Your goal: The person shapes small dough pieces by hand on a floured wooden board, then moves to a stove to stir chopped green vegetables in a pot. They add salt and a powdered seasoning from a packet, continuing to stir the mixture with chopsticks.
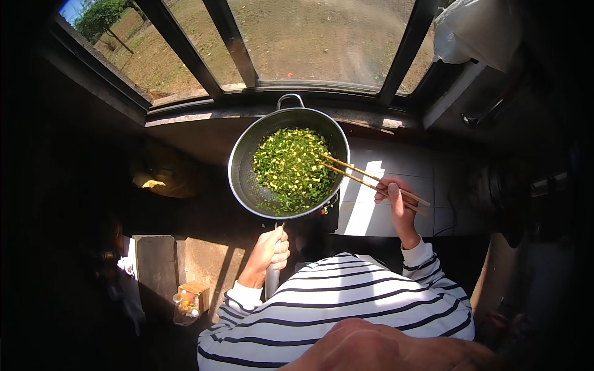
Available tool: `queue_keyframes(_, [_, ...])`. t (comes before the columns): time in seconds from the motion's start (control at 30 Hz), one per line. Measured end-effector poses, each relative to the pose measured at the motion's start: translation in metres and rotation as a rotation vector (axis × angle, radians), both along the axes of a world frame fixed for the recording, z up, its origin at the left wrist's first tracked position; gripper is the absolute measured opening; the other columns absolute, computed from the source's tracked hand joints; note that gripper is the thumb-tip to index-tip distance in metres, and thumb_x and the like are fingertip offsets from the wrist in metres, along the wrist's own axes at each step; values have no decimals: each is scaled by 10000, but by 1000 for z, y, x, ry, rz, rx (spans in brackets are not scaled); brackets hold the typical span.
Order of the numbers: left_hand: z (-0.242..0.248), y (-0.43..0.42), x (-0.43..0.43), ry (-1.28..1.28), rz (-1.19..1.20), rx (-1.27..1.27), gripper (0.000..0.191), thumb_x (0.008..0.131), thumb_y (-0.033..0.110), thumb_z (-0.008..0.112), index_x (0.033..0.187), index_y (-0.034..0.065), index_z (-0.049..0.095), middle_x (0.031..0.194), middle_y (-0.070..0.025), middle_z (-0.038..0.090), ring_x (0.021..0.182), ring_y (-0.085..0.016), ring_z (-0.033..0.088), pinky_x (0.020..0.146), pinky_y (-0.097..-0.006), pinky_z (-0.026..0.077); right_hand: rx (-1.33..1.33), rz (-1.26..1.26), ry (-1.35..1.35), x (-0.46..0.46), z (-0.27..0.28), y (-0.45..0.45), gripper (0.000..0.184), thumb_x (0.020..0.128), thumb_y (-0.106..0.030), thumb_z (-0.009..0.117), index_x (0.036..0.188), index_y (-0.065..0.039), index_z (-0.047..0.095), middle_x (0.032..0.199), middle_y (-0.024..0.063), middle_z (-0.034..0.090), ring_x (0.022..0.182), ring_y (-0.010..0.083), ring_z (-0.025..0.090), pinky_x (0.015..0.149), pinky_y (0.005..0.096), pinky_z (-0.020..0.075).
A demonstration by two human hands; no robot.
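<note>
Before me is a deep wok (pixel 242 185) with a pale metal rim and a small loop handle (pixel 290 98) on its far side. Chopped green leaves mixed with yellow bits, which look like scrambled egg (pixel 292 162), cover much of its inside. My left hand (pixel 270 252) is closed around the wok's long handle (pixel 272 281), below the near rim. To the right of the wok, my right hand (pixel 397 199) holds a pair of wooden chopsticks (pixel 359 178). Their tips reach over the rim to the right side of the food.
White tiles (pixel 394 204) cover the counter right of the wok. A dark-framed window (pixel 320 88) stands just behind it. At lower left are a wooden box (pixel 198 293) and a clear bag (pixel 185 308) with scraps. A white plastic bag (pixel 478 35) hangs at upper right.
</note>
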State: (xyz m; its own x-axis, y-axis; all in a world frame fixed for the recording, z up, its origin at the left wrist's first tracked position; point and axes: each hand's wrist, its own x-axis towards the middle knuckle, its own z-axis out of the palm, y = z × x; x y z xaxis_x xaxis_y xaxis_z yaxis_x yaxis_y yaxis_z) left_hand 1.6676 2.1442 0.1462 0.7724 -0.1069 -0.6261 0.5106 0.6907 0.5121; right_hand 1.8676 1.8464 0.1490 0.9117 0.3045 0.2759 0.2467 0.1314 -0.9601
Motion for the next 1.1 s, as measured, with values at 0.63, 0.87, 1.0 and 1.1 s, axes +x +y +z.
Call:
queue_keyframes(0.63, [-42, 1, 29, 10, -3, 329, 359, 1098, 371, 471, 840, 122, 453, 580, 57, 343, 405, -53, 331, 363, -251, 326, 102, 37, 44, -5, -2, 11, 323, 1069, -283, 579, 1124, 19, 680, 930, 117, 690, 772, 169, 685, 700, 302, 589])
queue_keyframes(0.87, [-12, -6, -17, -14, -12, 113, 355, 1108, 352, 444, 847, 113, 459, 552, 63, 327, 372, -47, 326, 316, -228, 294, 50, -29, 43, -6, -9, -2, 308, 1065, -265, 589, 1139, 14, 695, 939, 123, 719, 771, 162, 697, 696, 310, 602])
queue_keyframes(1.0, [-38, -18, 39, -66, 43, 22, 336, 1122, 311, 414, 856, 111, 458, 568, 62, 335, 380, -38, 310, 333, -220, 305, 90, 33, 62, 1, -2, 17, 310, 1072, -265, 573, 1155, 8, 693, 942, 125, 718, 783, 167, 702, 699, 293, 595])
queue_keyframes(1.1, [-16, -13, -23, -73, -25, -31, 356, 1117, 325, 425, 839, 104, 443, 561, 53, 350, 374, -43, 325, 307, -230, 278, 8, 8, 6, -1, 0, -2, 317, 1074, -266, 567, 1147, 19, 685, 947, 125, 717, 795, 168, 702, 691, 291, 593])
